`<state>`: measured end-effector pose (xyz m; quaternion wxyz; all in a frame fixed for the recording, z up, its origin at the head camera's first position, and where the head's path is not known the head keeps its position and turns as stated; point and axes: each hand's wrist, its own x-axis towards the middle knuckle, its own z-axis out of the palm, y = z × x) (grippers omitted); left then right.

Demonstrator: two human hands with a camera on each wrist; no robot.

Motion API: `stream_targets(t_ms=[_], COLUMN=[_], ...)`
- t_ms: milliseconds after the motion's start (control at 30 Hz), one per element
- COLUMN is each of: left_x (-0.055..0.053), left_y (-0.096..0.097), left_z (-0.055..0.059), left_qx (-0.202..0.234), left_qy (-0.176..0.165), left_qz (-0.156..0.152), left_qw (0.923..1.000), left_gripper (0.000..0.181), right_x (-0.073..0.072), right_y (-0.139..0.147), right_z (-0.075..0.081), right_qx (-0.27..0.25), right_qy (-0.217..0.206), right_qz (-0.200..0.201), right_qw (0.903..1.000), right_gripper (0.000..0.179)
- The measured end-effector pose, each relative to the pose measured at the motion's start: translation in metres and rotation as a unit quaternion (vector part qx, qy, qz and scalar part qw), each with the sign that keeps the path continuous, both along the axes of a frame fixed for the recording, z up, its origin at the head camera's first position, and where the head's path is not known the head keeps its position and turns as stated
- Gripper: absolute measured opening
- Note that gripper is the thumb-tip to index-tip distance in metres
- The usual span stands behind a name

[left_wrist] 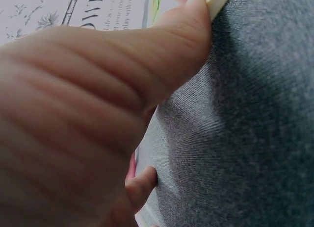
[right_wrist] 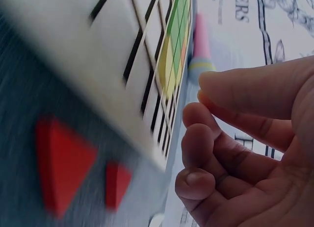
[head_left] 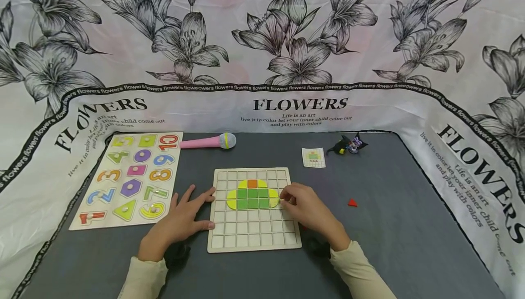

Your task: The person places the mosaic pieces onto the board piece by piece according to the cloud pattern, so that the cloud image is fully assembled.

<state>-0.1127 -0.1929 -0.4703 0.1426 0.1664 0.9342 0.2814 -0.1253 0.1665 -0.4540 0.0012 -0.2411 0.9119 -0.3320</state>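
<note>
A pale wooden grid board (head_left: 255,242) lies in the middle of the table. Green squares (head_left: 248,203) form a block on it, with an orange square (head_left: 252,183) above and yellow rounded pieces (head_left: 232,199) at the corners. My left hand (head_left: 180,217) lies with spread fingers, its thumb and fingertips at the board's left edge. Over the board's right edge, my right hand (head_left: 307,205) has curled fingers beside the yellow pieces at that end. The right wrist view shows its thumb and index finger tip to tip, nothing visible between them. Two red triangles (right_wrist: 64,163) lie beside the board below it.
A number puzzle board (head_left: 104,198) is at the left, a pink toy microphone (head_left: 205,142) behind it. Behind the grid board lie a small pattern card (head_left: 313,157) and a dark toy figure (head_left: 348,145). One red triangle (head_left: 352,203) lies farther right.
</note>
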Motion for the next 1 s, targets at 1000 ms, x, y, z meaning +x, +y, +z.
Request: stream_targets(t_ms=[1000], left_x=[-0.001], left_y=[-0.001], left_z=[-0.005], left_qx=[0.009], left_qy=[0.014], left_qz=[-0.005], left_qw=[0.9998], left_gripper=[0.088], right_x=[-0.002], right_y=[0.058], right_z=[-0.017], right_qx=[0.011], right_qy=[-0.073], right_qz=[0.006], right_qw=[0.9973], right_gripper=[0.015])
